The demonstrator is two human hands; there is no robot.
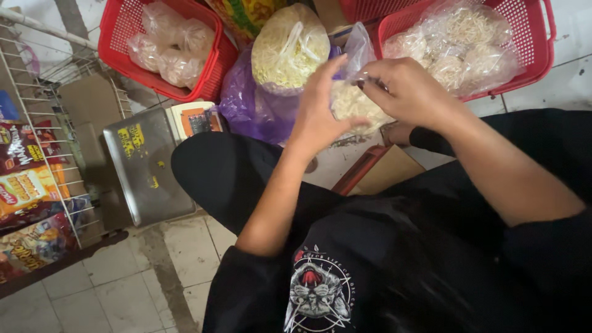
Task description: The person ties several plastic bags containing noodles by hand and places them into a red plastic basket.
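Observation:
A small clear plastic bag of pale noodles [351,103] hangs between my two hands above my knees. My left hand [319,111] cups its side and bottom. My right hand [404,89] pinches the twisted top of the bag. Just behind it stands a large open clear bag of loose noodles [290,48] set in purple plastic [246,105].
Red basket [120,43] at back left holds several packed bags; another red basket [530,58] at back right holds more. A metal-topped scale [145,166] sits left of my knee. A wire rack [37,123] with snack packets lines the left edge. Brown cardboard [385,172] lies between my legs.

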